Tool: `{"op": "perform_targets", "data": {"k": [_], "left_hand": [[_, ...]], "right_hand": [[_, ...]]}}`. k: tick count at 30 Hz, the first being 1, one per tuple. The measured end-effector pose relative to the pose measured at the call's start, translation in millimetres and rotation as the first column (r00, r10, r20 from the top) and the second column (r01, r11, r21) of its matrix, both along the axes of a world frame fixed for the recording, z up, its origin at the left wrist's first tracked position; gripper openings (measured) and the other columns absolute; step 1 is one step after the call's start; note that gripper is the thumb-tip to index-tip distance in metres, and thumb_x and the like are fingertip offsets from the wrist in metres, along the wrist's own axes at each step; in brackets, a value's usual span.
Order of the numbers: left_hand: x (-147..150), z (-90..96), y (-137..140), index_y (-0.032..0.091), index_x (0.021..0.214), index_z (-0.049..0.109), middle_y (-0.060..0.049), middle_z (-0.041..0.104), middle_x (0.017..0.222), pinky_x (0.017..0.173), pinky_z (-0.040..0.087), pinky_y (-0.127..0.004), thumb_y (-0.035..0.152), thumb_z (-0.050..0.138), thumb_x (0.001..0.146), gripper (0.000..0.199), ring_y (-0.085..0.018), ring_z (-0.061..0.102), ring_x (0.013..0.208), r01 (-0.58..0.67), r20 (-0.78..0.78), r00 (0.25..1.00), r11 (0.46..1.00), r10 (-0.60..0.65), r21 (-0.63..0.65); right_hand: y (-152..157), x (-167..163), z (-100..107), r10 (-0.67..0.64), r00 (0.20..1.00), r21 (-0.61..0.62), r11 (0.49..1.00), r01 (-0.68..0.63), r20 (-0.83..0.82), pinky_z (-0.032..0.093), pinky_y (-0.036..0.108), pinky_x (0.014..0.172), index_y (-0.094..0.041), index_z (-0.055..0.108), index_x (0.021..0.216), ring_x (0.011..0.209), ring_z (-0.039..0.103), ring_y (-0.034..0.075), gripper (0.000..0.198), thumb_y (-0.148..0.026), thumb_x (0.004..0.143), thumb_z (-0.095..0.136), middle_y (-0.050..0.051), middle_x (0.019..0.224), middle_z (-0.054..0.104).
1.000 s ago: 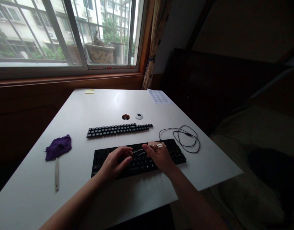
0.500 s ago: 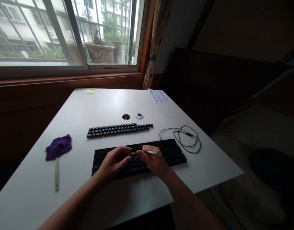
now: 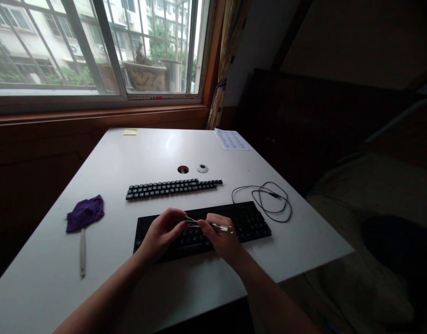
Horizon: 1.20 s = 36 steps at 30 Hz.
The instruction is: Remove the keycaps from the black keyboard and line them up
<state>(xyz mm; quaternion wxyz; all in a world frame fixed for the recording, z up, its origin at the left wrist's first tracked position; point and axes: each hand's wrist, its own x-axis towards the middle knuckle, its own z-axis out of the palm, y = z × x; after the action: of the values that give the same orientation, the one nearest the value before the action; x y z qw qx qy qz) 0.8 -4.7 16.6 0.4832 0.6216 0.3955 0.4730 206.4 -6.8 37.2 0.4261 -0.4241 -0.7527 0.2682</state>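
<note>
A black keyboard (image 3: pixel 251 222) lies at a slant on the white table. Above its middle, my right hand (image 3: pixel 224 234) is closed around the shiny handle of a wire keycap puller (image 3: pixel 222 227), whose thin wires point left. The fingertips of my left hand (image 3: pixel 161 232) pinch together at the wire ends; whether a small keycap sits between them, I cannot make out. Behind the keyboard, loose black keycaps (image 3: pixel 171 188) stand side by side in rows. Both hands hide part of the keyboard's left and centre.
To the left lies a purple cloth (image 3: pixel 85 213) with a pale handle (image 3: pixel 83 255) sticking out of it. The keyboard's black cable (image 3: pixel 286 199) is coiled at right. A cable hole (image 3: pixel 183 170) and its round cover (image 3: pixel 202 169) are farther back, with printed paper (image 3: pixel 232 140) and yellow notes (image 3: pixel 130 132).
Both hands have shifted slightly, the left one a little left and up. The puller's wires now show more plainly between my hands, and its handle tilts lower at the right.
</note>
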Motion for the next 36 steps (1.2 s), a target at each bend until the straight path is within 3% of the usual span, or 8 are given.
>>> {"op": "perform_targets", "data": {"k": [5, 15, 20, 24, 28, 32, 36], "left_hand": [[-0.2, 1.6, 0.7, 0.017, 0.1, 0.064, -0.005, 0.066, 0.096, 0.081, 0.056, -0.03, 0.031, 0.065, 0.089, 0.017, -0.018, 0.067, 0.089, 0.001, 0.029, 1.0, 1.0, -0.001, 0.018], [-0.8, -1.0, 3.7, 0.018, 0.101, 0.061, -0.004, 0.07, 0.099, 0.09, 0.056, -0.036, 0.033, 0.068, 0.086, 0.022, -0.02, 0.071, 0.093, -0.066, 0.178, 0.98, 0.988, 0.091, -0.142], [-0.5, -0.6, 4.2, 0.02, 0.115, 0.053, -0.007, 0.071, 0.108, 0.095, 0.051, -0.037, 0.034, 0.067, 0.087, 0.035, -0.021, 0.067, 0.103, -0.047, 0.169, 0.983, 0.986, 0.074, -0.158], [-1.3, -1.4, 3.9, 0.021, 0.118, 0.05, -0.008, 0.07, 0.113, 0.093, 0.049, -0.035, 0.033, 0.064, 0.089, 0.034, -0.021, 0.065, 0.105, -0.009, 0.14, 0.99, 0.988, 0.03, -0.153], [-0.8, -1.5, 3.0, 0.022, 0.119, 0.049, -0.007, 0.07, 0.114, 0.093, 0.048, -0.034, 0.031, 0.064, 0.09, 0.034, -0.02, 0.064, 0.106, 0.024, 0.118, 0.993, 0.989, -0.007, -0.145], [0.5, -1.1, 3.1, 0.021, 0.122, 0.049, -0.008, 0.071, 0.111, 0.093, 0.048, -0.035, 0.029, 0.064, 0.089, 0.037, -0.02, 0.065, 0.104, 0.067, 0.139, 0.989, 0.989, -0.048, -0.133], [0.1, -3.2, 3.5, 0.021, 0.127, 0.048, -0.007, 0.071, 0.107, 0.091, 0.05, -0.036, 0.028, 0.065, 0.089, 0.043, -0.02, 0.066, 0.1, 0.116, 0.147, 0.984, 0.987, -0.099, -0.113]], "right_hand": [[1.4, -0.2, 0.9, -0.041, 0.999, -0.012, 0.999, 0.041, 0.006, 0.033, 0.026, 0.057, -0.019, 0.046, 0.059, 0.054, 0.043, 0.01, 0.044, -0.041, 0.097, 0.05, -0.003, 0.058, 0.043], [-4.4, 2.6, 1.1, -0.061, 0.997, 0.096, 0.994, 0.057, 0.042, 0.031, 0.026, 0.057, -0.02, 0.039, 0.06, 0.055, 0.039, 0.01, 0.039, -0.029, 0.097, 0.051, -0.004, 0.06, 0.04], [-3.0, 7.8, 5.0, -0.179, 0.982, 0.205, 0.965, 0.165, 0.053, 0.039, 0.032, 0.072, -0.021, 0.046, 0.067, 0.074, 0.048, 0.016, 0.029, -0.021, 0.096, 0.048, 0.001, 0.071, 0.048], [-1.1, 13.2, 7.6, -0.195, 0.978, 0.242, 0.955, 0.172, 0.073, 0.041, 0.039, 0.088, -0.021, 0.059, 0.092, 0.094, 0.051, 0.021, 0.02, -0.017, 0.098, 0.04, 0.006, 0.093, 0.056], [3.8, 17.9, 4.3, -0.136, 0.982, 0.28, 0.955, 0.096, 0.128, 0.043, 0.041, 0.091, -0.022, 0.059, 0.111, 0.1, 0.052, 0.021, 0.024, -0.016, 0.099, 0.039, 0.007, 0.102, 0.056], [9.3, 17.6, -3.4, 0.006, 0.974, 0.281, 0.957, -0.071, 0.227, 0.048, 0.033, 0.079, -0.026, 0.061, 0.121, 0.089, 0.053, 0.018, 0.027, -0.02, 0.099, 0.046, 0.005, 0.094, 0.054], [12.8, 13.8, -6.7, 0.041, 0.944, 0.312, 0.938, -0.149, 0.328, 0.047, 0.031, 0.074, -0.026, 0.062, 0.126, 0.083, 0.051, 0.017, 0.031, -0.027, 0.096, 0.057, 0.003, 0.088, 0.051]]}}
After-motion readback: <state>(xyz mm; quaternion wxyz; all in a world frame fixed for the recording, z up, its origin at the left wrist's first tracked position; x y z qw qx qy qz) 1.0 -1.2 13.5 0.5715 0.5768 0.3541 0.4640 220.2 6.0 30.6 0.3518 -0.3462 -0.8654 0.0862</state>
